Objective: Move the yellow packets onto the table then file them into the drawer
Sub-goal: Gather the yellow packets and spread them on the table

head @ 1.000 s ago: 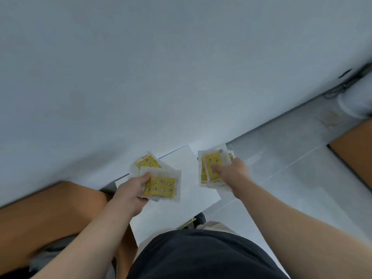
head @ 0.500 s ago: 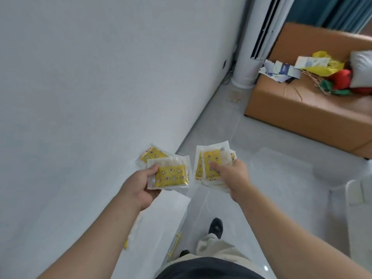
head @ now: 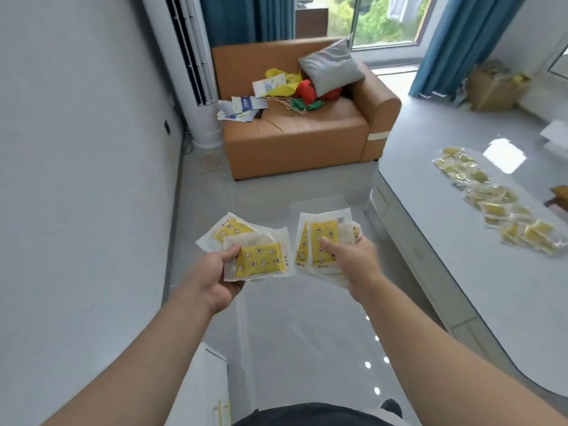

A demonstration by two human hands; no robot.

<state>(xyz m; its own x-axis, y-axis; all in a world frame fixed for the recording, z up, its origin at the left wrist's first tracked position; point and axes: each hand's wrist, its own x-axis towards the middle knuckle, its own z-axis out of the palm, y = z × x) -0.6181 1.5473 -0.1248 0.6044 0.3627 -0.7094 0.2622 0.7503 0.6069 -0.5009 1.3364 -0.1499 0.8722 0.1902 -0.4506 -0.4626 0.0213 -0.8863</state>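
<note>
Two hands: a person's left hand (head: 215, 273) and right hand (head: 353, 262) are held out side by side above the grey floor (head: 270, 192), each clamped on its own sheaf of yellow packets, thumb on top, fingers curled underneath.
Left sheaf (head: 258, 261): at least two packets, fanned so that one overlaps the other. The thumb pins the left edge, which looks like a carrying grip meant to keep the slick film from sliding apart.
Right sheaf (head: 319, 229): several packets stacked upright, with the thumb pressed across the front one. How many lie behind cannot be counted.
Why split: judging by the task, loading both hands moves more per trip to the table.
Look of the packets: clear, crinkled plastic sleeves with white borders around a yellow insert printed with small stars, moons and round faces. They look flat, light and likely to slither.
Table (head: 455, 272): pale grey and glossy, on the right. The hands are near its edge but not over it.
Packets on the table (head: 491, 207): a loose trail already lies on the far-right part of the top.
Drawer: panel fronts (head: 388, 207) show on the table's side, but whether one is the drawer cannot be told.
Backdrop: an orange sofa (head: 295, 142) strewn with clutter stands at the far end of the room.
</note>
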